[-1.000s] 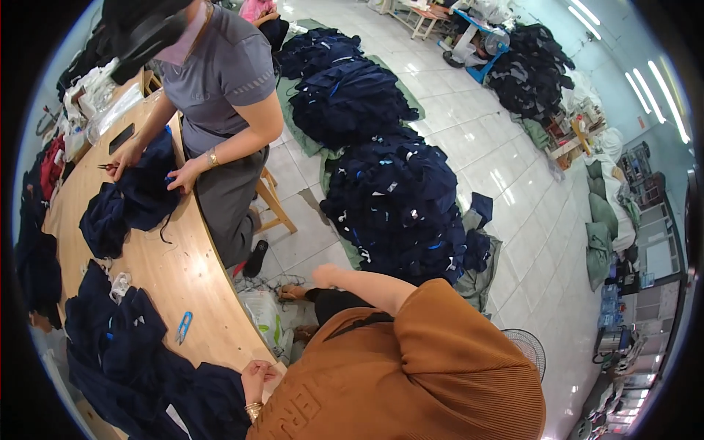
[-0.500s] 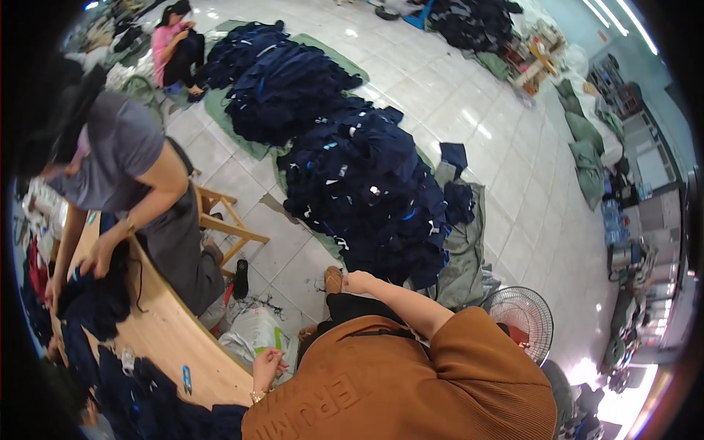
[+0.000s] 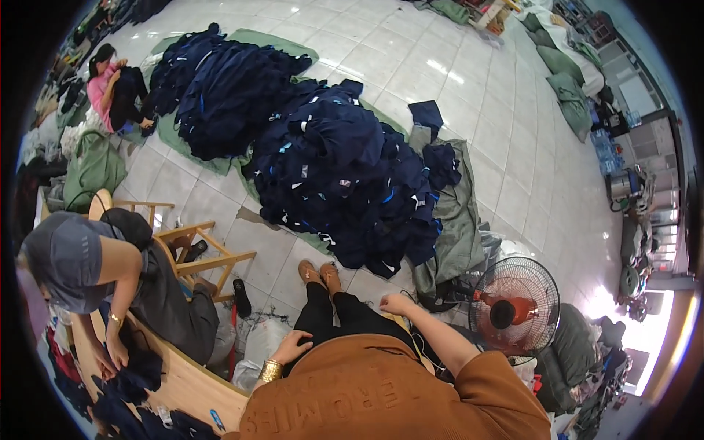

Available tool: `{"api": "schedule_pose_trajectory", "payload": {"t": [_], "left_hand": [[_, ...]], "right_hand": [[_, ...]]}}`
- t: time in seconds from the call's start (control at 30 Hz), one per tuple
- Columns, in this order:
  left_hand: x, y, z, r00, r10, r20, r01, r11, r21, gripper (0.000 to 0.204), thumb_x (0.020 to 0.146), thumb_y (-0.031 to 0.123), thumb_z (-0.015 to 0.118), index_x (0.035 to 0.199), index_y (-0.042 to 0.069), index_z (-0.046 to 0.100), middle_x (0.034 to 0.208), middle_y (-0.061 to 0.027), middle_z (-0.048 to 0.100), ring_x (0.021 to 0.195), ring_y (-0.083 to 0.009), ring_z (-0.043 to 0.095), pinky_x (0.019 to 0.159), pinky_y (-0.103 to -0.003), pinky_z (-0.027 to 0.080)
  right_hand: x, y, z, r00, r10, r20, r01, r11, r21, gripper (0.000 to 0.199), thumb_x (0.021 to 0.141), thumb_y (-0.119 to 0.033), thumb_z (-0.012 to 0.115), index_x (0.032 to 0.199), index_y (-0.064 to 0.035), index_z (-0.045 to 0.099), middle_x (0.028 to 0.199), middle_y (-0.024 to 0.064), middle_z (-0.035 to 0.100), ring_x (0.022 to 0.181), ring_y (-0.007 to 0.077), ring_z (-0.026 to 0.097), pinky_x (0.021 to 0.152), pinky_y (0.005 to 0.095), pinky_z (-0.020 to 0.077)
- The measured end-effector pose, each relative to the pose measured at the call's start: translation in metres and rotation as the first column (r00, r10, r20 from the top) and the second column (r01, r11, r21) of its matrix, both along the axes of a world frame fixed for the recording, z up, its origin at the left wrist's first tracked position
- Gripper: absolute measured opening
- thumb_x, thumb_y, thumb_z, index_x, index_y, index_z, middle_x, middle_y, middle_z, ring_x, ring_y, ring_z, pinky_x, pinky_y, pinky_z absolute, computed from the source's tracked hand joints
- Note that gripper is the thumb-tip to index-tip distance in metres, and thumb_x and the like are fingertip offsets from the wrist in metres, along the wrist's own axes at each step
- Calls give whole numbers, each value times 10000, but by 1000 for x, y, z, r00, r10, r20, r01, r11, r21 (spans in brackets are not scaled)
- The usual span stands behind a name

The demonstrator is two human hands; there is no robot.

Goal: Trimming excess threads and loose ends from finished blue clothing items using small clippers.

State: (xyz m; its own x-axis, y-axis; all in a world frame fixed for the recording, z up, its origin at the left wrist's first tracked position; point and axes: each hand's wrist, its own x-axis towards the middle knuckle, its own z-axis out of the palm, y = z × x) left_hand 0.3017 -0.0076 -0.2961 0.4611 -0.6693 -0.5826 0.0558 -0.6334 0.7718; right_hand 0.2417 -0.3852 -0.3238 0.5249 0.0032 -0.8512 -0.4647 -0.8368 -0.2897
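My left hand (image 3: 293,345), with a gold bracelet (image 3: 271,370) at the wrist, hangs beside the thigh of my black trousers (image 3: 315,315). Its fingers are stretched out, with nothing seen in them. My right hand (image 3: 397,303) is at the other side of my legs, its fingers curled in; nothing shows in it. Beyond my brown shoes (image 3: 320,274) lies a large heap of dark navy garments (image 3: 337,147) on green sheeting (image 3: 458,227). Neither hand touches the heap.
On my left, a bent-over co-worker (image 3: 110,264) handles dark cloth at a wooden table (image 3: 198,381) holding blue thread snips (image 3: 217,419). Near it are a wooden stool (image 3: 213,257) and a white bag (image 3: 265,341). A fan (image 3: 513,308) stands right. Another person (image 3: 110,88) sits far left.
My view has shifted, showing more of my legs and the fan. My left hand has opened from a pinch and dropped beside my thigh. The co-worker at the table bends lower.
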Motion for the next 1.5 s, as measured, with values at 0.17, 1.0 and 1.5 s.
{"api": "schedule_pose_trajectory", "payload": {"t": [0.17,1.0,1.5], "left_hand": [[49,-14,-20,984,-162,-80,170,980,102,401,789,356,612,1108,114,580,1110,-131,550,1086,-279,475,935,-370,368],[150,-154,-6,874,-345,-342,270,930,-249,171,888,172,495,926,10,536,869,-13,578,830,-94,504,751,-262,418],[419,-470,-123,555,32,831,-534,780,327,952,617,534,706,1392,280,215,1453,-117,151,1310,-427,143,932,-670,233]], "right_hand": [[2,41,26,983,-185,-9,175,913,370,363,761,-364,619,1014,-105,627,1002,116,624,935,277,582,811,380,464],[42,-86,116,865,-479,148,461,876,142,143,734,-205,625,794,-75,622,775,103,648,756,257,622,670,339,479],[136,-447,-184,999,14,-44,-17,997,-69,147,735,-212,596,833,-123,660,756,101,657,672,241,640,602,378,507]]}}
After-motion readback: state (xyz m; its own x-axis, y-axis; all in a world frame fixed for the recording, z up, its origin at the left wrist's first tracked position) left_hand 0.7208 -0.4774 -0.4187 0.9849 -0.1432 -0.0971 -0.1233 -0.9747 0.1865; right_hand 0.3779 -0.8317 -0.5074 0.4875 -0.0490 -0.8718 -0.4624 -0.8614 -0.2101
